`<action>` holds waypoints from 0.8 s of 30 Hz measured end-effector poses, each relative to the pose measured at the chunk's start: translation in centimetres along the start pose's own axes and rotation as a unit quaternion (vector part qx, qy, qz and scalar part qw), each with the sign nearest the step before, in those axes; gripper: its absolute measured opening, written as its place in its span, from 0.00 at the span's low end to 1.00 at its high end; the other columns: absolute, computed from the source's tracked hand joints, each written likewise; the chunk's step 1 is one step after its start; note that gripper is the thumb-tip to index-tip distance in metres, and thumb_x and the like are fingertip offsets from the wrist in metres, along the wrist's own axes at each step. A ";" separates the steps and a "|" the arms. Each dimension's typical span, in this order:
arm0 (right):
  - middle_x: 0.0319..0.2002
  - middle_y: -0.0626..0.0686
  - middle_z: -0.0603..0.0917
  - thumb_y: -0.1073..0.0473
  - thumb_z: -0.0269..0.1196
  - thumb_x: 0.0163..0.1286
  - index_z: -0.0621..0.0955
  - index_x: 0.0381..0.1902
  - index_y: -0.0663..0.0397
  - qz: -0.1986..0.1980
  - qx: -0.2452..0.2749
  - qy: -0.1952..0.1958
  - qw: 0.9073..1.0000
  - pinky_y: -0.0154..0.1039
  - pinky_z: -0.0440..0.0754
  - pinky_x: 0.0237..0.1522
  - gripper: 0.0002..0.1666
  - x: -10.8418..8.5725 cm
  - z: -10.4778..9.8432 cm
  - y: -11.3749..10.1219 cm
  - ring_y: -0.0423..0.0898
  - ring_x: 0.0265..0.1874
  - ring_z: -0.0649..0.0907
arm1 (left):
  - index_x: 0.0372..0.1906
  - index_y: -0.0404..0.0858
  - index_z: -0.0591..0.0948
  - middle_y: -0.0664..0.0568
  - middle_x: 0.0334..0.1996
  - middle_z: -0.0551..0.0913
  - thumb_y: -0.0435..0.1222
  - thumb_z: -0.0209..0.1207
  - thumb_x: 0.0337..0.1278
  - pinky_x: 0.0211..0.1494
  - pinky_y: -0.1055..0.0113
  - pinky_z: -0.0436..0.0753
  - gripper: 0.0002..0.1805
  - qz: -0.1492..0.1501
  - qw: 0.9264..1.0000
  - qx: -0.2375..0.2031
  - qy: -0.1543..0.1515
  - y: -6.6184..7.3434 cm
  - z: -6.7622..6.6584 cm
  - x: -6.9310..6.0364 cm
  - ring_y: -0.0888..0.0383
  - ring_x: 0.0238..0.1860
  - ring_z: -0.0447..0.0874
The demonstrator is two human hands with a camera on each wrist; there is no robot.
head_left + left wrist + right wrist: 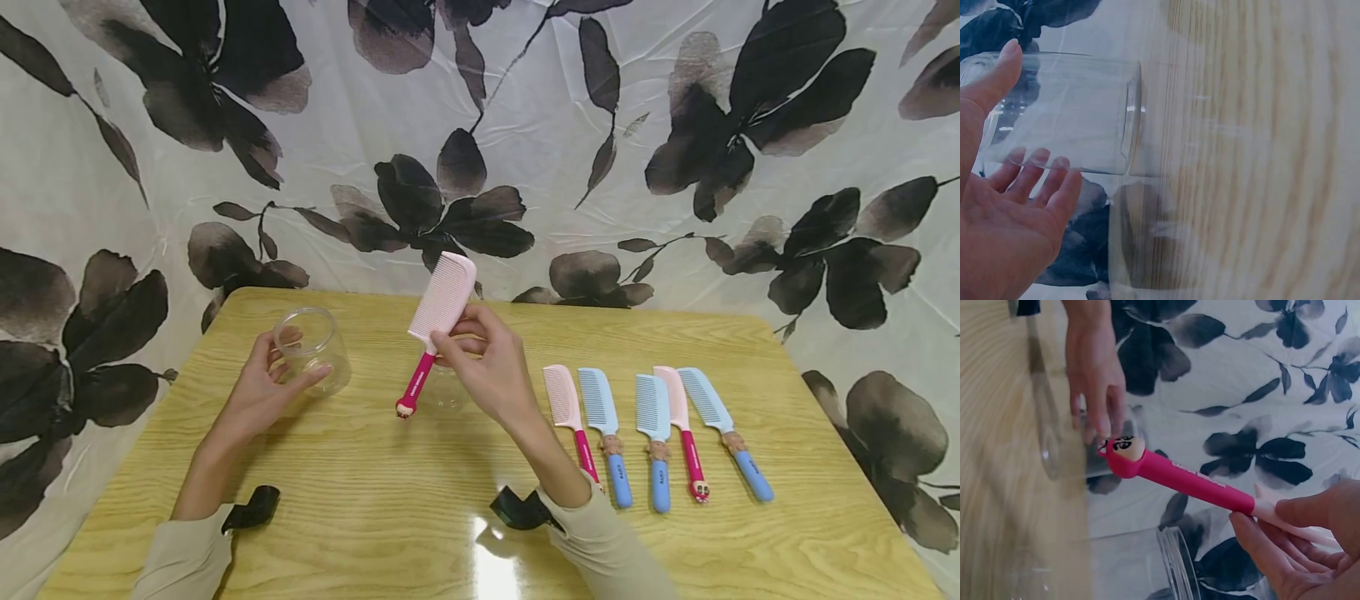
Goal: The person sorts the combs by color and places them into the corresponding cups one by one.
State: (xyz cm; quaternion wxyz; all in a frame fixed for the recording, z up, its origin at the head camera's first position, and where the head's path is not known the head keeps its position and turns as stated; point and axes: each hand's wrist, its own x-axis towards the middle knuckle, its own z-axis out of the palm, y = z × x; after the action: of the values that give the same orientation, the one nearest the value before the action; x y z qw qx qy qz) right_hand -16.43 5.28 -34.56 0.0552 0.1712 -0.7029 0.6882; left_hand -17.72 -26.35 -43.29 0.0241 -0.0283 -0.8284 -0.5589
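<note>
My left hand (266,387) holds a clear jar (333,358) at the table's left, thumb on one side and fingers on the other. In the left wrist view the jar (1085,112) looks see-through with nothing inside. My right hand (491,362) pinches a pink comb (446,287) near the neck, above the table. Its teeth point up and left, and its magenta handle (1197,486) ends in a small character head. Behind the right hand stands a second clear jar (1122,565), partly hidden in the head view.
To the right lie several combs: a pink comb (562,396), a blue comb (597,400), another blue comb (652,408), a pink comb (675,396) partly overlapped by it, and a tilted blue comb (705,400). A flowered cloth (555,183) hangs behind the wooden table (375,517).
</note>
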 end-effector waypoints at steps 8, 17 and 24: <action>0.44 0.68 0.85 0.72 0.66 0.70 0.76 0.54 0.73 -0.037 0.039 0.030 0.998 0.43 0.90 0.41 0.17 1.0 1.6 0.4 0.61 0.41 0.90 | 0.76 0.29 0.53 0.30 0.75 0.57 0.37 0.70 0.64 0.77 0.35 0.56 0.47 -0.002 1.000 0.005 0.003 -0.2 0.1 0.2 0.31 0.75 0.55; 0.45 0.70 0.83 0.74 0.64 0.70 0.74 0.54 0.75 -0.066 0.092 0.058 0.992 0.49 0.90 0.43 0.18 2.1 3.5 0.1 0.65 0.41 0.89 | 0.76 0.30 0.52 0.30 0.75 0.57 0.40 0.70 0.64 0.76 0.34 0.55 0.48 -0.005 1.000 0.012 0.006 0.0 -0.1 -0.1 0.30 0.76 0.54; 0.44 0.71 0.82 0.76 0.64 0.69 0.73 0.53 0.76 -0.076 0.114 0.078 0.988 0.48 0.90 0.43 0.16 2.9 5.0 0.1 0.66 0.41 0.88 | 0.76 0.30 0.52 0.30 0.75 0.58 0.39 0.71 0.63 0.76 0.35 0.56 0.48 -0.002 1.000 0.014 0.008 -0.3 0.0 -0.1 0.31 0.75 0.55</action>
State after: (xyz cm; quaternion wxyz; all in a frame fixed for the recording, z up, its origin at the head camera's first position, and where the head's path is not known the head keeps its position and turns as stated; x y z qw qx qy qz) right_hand -18.39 -0.12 -34.02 0.1416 0.1752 -0.5982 0.7691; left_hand -17.63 -26.41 -43.54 0.0301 -0.0212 -0.8359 -0.5476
